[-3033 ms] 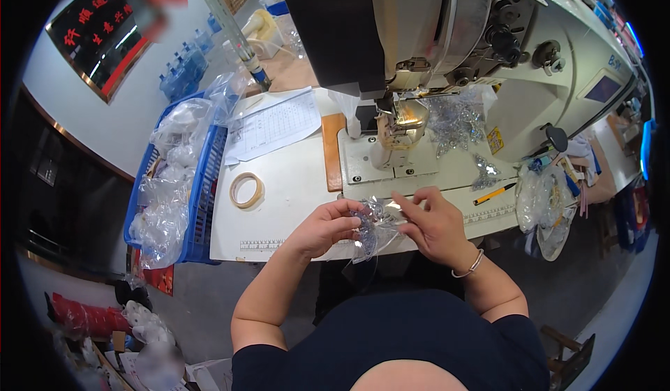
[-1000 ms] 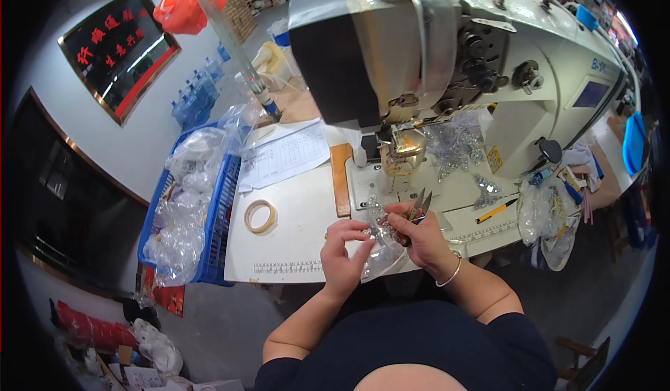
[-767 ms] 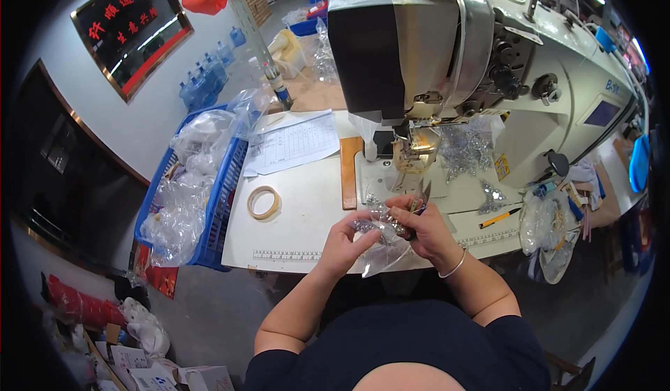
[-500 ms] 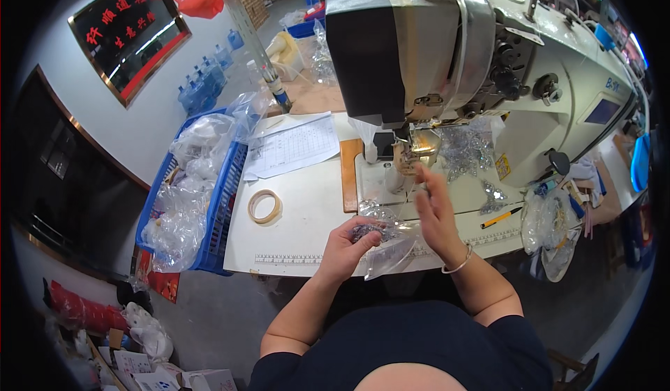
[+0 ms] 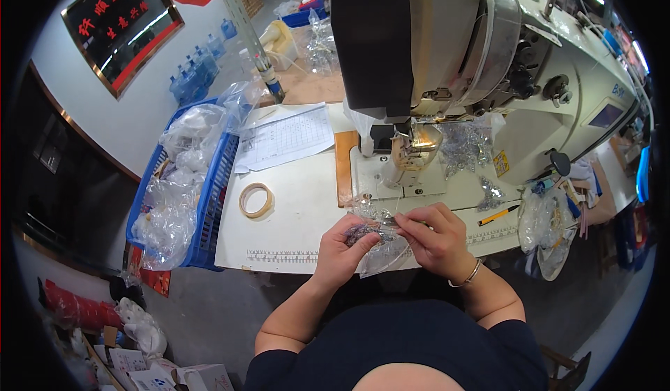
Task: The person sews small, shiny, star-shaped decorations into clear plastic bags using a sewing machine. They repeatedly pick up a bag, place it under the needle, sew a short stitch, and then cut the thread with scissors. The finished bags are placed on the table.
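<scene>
At the front edge of the sewing table point(image 5: 293, 230), my left hand point(image 5: 340, 253) is closed around a bunch of clear plastic pieces with silver, glittering parts point(image 5: 364, 232). A clear sheet-like part of the bunch hangs down between my hands. My right hand point(image 5: 436, 241) is pinched at the bunch's right side. A small dark metal tool point(image 5: 391, 221) pokes out from its fingertips; its kind is too small to tell. Just beyond my hands stands the post and needle area of a sewing machine point(image 5: 412, 157), apart from both of them.
More glittering clear pieces point(image 5: 464, 147) lie right of the post, near an orange pen point(image 5: 498, 215). To the left are a tape roll point(image 5: 255, 200), a paper sheet point(image 5: 286, 140) and a blue basket point(image 5: 209, 213) of plastic bags. A clear bag point(image 5: 541, 230) hangs at the right edge.
My right hand has come down from beside the machine's post to the bunch in my left hand. The left hand keeps its hold in nearly the same place.
</scene>
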Demonstrator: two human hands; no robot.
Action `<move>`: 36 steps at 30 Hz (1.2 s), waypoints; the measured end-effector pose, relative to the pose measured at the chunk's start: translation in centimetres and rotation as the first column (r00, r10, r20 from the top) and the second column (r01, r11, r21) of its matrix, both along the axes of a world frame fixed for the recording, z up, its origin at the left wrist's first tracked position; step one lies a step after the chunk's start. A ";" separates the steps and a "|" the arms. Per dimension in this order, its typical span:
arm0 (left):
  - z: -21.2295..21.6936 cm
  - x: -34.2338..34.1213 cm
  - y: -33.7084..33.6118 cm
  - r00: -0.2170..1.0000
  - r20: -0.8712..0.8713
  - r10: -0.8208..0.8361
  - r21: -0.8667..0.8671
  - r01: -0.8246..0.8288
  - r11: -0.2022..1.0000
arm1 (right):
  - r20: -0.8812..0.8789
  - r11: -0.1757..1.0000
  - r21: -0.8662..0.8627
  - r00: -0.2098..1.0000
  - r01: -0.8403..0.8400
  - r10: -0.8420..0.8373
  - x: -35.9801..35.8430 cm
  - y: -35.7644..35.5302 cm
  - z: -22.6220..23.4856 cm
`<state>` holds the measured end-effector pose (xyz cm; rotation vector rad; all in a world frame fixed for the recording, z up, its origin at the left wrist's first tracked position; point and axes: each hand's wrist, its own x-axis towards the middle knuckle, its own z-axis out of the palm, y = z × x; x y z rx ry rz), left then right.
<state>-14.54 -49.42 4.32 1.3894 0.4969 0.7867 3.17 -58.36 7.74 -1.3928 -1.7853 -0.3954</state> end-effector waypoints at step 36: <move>0.4 0.5 -0.7 0.999 0.019 -0.037 -0.054 0.038 0.998 | -0.103 0.999 0.012 0.994 -0.032 0.033 0.1 0.0 -0.7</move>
